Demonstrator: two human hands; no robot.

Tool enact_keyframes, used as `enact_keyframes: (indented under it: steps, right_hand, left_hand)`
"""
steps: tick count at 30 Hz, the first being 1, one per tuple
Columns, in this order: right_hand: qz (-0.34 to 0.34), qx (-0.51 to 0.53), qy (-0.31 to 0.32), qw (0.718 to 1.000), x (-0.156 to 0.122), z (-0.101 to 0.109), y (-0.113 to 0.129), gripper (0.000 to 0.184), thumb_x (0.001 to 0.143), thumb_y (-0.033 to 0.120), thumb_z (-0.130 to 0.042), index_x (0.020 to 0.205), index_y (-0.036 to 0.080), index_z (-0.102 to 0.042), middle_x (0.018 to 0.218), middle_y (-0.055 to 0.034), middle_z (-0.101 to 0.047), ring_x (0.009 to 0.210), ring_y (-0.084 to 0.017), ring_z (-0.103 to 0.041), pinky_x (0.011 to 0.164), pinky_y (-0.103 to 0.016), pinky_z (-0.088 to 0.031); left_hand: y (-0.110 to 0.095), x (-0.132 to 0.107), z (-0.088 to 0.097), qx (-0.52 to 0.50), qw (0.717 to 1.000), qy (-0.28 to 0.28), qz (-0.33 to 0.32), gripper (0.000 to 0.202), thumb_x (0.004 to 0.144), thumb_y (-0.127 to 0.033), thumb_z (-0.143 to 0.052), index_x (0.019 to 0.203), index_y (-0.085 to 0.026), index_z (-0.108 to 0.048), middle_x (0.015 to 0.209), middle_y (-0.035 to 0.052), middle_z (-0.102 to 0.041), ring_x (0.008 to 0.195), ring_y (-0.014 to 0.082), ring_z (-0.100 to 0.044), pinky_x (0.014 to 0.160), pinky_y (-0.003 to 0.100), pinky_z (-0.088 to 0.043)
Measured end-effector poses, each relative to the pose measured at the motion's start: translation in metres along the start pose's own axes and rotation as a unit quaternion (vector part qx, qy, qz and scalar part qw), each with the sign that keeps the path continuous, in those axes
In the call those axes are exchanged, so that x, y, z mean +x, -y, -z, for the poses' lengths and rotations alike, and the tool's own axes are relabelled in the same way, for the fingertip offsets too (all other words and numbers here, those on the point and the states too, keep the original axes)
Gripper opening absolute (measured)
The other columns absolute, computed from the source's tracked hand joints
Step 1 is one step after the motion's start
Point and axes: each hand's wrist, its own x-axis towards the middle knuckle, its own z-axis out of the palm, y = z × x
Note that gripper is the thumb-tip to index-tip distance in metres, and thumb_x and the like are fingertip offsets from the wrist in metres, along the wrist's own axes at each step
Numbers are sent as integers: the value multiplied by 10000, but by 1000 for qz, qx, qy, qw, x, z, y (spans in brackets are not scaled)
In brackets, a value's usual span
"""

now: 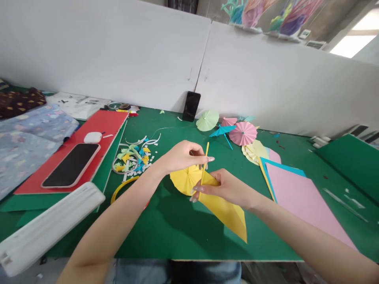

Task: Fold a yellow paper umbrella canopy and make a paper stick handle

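A thin yellow paper stick (207, 149) stands almost upright between my two hands. My left hand (189, 154) pinches it near the top with the fingertips. Lower down, my right hand (216, 185) is closed around the stick. A yellow paper sheet (227, 215) hangs from under the right hand toward the lower right; whether it joins the stick is hidden by the fingers. Behind both hands lies a pleated yellow paper disc (182, 179), partly covered by them.
Paper parasols, including a pink one (243, 133) and a blue one (222, 130), lie at the back. Colored sheets (302, 197) are at right. Paper scraps (133, 157), a phone (72, 165) on a red board (32, 183), and a white paper trimmer (56, 225) occupy the left.
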Motion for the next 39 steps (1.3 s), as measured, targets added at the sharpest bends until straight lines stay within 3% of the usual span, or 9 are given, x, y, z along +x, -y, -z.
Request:
enact_keyframes:
  steps: [7,13,15,19,23,28,34,36,39]
  right_hand:
    - [0,-19,-40,999,5,-6,2,217,831,395,-617,793,206,-715,850,-40,-751,870,-215,-700,897,-368,-500]
    - [-8,-29,-8,1000,4,-6,8,238,824,429,-615,788,213,-710,836,-31,-754,857,-223,-706,883,-386,-516]
    - [-7,-38,-10,999,3,-5,9,230,829,416,-613,787,217,-719,845,-30,-755,875,-223,-702,914,-390,-500]
    - [-1,-56,-34,998,3,-5,7,199,844,369,-602,787,227,-730,846,-24,-753,909,-218,-693,965,-384,-465]
    - [5,-67,-67,996,3,-7,5,181,851,325,-588,767,221,-711,863,-29,-750,902,-220,-692,916,-374,-489]
    - [5,-78,-98,992,1,-10,3,195,855,333,-579,732,221,-681,858,-36,-744,894,-232,-688,894,-386,-493]
    - [8,-81,-122,989,2,-11,2,158,867,304,-560,820,195,-664,854,-52,-738,875,-219,-690,867,-371,-504]
    - [15,-75,-112,991,1,-11,3,165,869,300,-562,808,190,-667,858,-50,-737,883,-209,-689,879,-358,-501]
    - [21,-64,-95,993,-1,-10,6,185,870,318,-563,802,190,-678,837,-39,-738,867,-201,-693,874,-350,-508]
  left_hand:
    - [3,-4,1,34,997,-67,7,309,740,-383,-651,569,-160,-523,592,-25,-553,529,84,-422,503,238,-281]
    - [3,-6,16,-46,993,108,-7,233,851,-357,-556,920,-186,-700,962,43,-708,916,162,-617,771,254,-442]
    - [4,-6,17,-77,989,124,-9,262,859,-377,-550,904,-171,-706,984,60,-712,939,172,-623,821,275,-447]
    - [3,-6,13,-71,994,85,-15,267,830,-392,-585,801,-159,-711,905,64,-720,877,168,-634,813,274,-451]
    - [0,-7,8,-34,999,24,-30,223,799,-366,-619,732,-169,-701,761,19,-702,741,127,-609,680,226,-431]
    - [-4,-9,3,3,999,-41,-22,302,776,-423,-628,628,-160,-624,627,-3,-622,565,95,-488,512,225,-314]
    - [-7,-10,-6,67,989,-132,-26,383,777,-434,-622,538,-162,-498,545,-41,-460,526,81,-372,490,241,-257]
    - [-7,-10,-4,45,992,-112,-33,337,782,-425,-627,583,-161,-561,587,-30,-534,557,86,-437,511,232,-306]
    - [-7,-10,4,-36,998,16,-43,200,797,-365,-637,809,-169,-678,836,11,-677,796,126,-596,679,216,-430]
